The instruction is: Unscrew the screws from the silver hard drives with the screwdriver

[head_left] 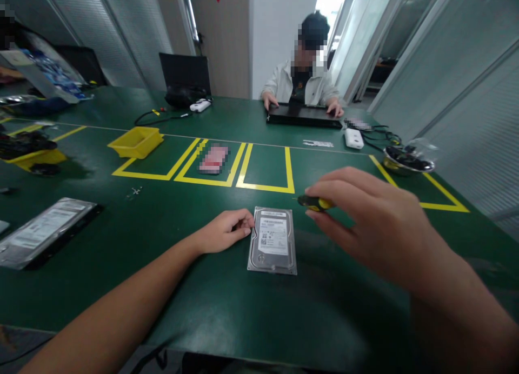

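A silver hard drive (272, 241) with a white label lies flat on the green table (243, 320), in front of me. My left hand (227, 231) rests on the table at its left edge, fingers curled, the fingertips against the drive's side; whether they pinch anything is hidden. Above the table, right of the drive, my right hand (368, 222) holds a small black and yellow screwdriver (315, 202) between thumb and fingers. Its thin tip points left, over the drive's upper right side and apart from it.
Another hard drive (44, 231) lies at the left, near several small screws (135, 191). Beyond are a yellow bin (137, 142), a pinkish item (214, 159) inside yellow tape, and a bowl (408, 159) at right. A person (302, 85) sits opposite with a laptop (304, 115).
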The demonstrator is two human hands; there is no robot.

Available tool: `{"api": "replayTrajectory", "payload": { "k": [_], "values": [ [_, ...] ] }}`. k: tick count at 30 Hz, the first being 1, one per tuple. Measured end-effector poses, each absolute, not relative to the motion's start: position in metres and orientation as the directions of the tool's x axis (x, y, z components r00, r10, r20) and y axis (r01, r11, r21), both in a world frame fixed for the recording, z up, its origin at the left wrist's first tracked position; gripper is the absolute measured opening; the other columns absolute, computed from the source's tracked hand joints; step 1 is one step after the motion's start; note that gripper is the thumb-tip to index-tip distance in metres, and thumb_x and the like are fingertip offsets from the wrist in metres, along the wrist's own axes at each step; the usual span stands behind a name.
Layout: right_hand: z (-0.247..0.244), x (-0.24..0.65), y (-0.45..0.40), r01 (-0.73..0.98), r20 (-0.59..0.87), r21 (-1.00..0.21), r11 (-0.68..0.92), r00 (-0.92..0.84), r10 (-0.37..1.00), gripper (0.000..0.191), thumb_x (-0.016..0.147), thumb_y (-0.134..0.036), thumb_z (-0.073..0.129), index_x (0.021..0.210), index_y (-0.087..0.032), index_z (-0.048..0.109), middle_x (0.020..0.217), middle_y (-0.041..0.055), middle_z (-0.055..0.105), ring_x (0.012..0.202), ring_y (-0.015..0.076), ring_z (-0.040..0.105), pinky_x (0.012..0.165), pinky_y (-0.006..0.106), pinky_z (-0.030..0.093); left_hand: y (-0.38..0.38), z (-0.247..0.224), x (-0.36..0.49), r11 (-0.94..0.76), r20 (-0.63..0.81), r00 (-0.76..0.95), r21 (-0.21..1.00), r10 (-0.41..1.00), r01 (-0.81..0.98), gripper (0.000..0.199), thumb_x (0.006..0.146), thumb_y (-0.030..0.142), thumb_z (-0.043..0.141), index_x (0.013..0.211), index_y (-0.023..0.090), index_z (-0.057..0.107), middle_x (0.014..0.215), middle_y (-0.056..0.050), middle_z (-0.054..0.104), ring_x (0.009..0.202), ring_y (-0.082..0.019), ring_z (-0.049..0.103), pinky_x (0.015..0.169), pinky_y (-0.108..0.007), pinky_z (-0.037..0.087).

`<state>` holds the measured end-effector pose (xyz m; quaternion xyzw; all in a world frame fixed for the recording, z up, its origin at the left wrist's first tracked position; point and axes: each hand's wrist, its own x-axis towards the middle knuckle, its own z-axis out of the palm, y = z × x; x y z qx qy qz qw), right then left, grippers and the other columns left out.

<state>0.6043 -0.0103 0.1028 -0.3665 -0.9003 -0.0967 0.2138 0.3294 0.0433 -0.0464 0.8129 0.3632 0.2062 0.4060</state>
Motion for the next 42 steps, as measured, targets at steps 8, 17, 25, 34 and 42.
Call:
{"api": "replayTrajectory", "payload": {
  "k": [8, 17, 25, 34, 42],
  "values": [
    [0.021, 0.633, -0.017, 0.791, 0.287, 0.383, 0.477, -0.593, 0.752, 0.016, 0.089, -0.007, 0.047, 0.091, -0.015, 0.061, 0.096, 0.0121, 0.061, 0.074, 0.0203, 0.055, 0.065, 0.031, 0.041, 0.043, -0.049, 0.33, -0.389, 0.031, 0.648, 0.822, 0.761, 0.417, 0.013, 0.094, 0.026, 0.051, 0.1, 0.016, 0.057, 0.086, -0.001, 0.059, 0.073, -0.013, 0.052, 0.067, -0.025, 0.041],
    [-0.033, 0.654, 0.007, 0.908, 0.286, 0.282, 0.31, -0.388, 0.876, 0.015, 0.096, -0.022, 0.045, 0.088, -0.015, 0.056, 0.09, 0.009, 0.061, 0.071, 0.0184, 0.058, 0.061, 0.028, 0.038, 0.043, -0.048, 0.332, -0.369, 0.012, 0.641, 0.825, 0.768, 0.427, 0.014, 0.094, 0.027, 0.052, 0.099, 0.015, 0.056, 0.085, -0.002, 0.059, 0.072, -0.013, 0.051, 0.066, -0.024, 0.041],
    [-0.037, 0.649, 0.02, 0.965, 0.142, 0.22, 0.146, -0.179, 0.973, 0.017, 0.098, -0.03, 0.041, 0.098, -0.017, 0.052, 0.078, 0.0062, 0.065, 0.064, 0.0205, 0.064, 0.05, 0.029, 0.025, 0.044, -0.046, 0.336, -0.373, 0.007, 0.639, 0.817, 0.769, 0.44, 0.013, 0.093, 0.027, 0.052, 0.097, 0.015, 0.056, 0.083, -0.002, 0.059, 0.07, -0.012, 0.05, 0.064, -0.024, 0.04],
    [-0.029, 0.648, 0.018, 0.964, 0.237, 0.219, 0.151, -0.202, 0.95, 0.019, 0.098, -0.029, 0.042, 0.094, -0.016, 0.055, 0.085, 0.0083, 0.063, 0.075, 0.0219, 0.061, 0.056, 0.03, 0.028, 0.044, -0.048, 0.337, -0.363, 0.018, 0.622, 0.825, 0.782, 0.433, 0.011, 0.093, 0.026, 0.053, 0.096, 0.015, 0.057, 0.084, -0.001, 0.059, 0.072, -0.012, 0.051, 0.066, -0.024, 0.041],
    [-0.033, 0.636, -0.017, 0.841, 0.307, 0.189, 0.507, -0.541, 0.783, 0.017, 0.095, -0.017, 0.05, 0.082, -0.018, 0.06, 0.078, 0.0054, 0.06, 0.072, 0.0198, 0.051, 0.065, 0.032, 0.032, 0.05, -0.029, 0.328, -0.446, 0.13, 0.528, 0.718, 0.839, 0.534, 0.012, 0.093, 0.026, 0.051, 0.093, 0.016, 0.057, 0.087, -0.003, 0.061, 0.078, -0.014, 0.055, 0.071, -0.027, 0.043]
  ]
}}
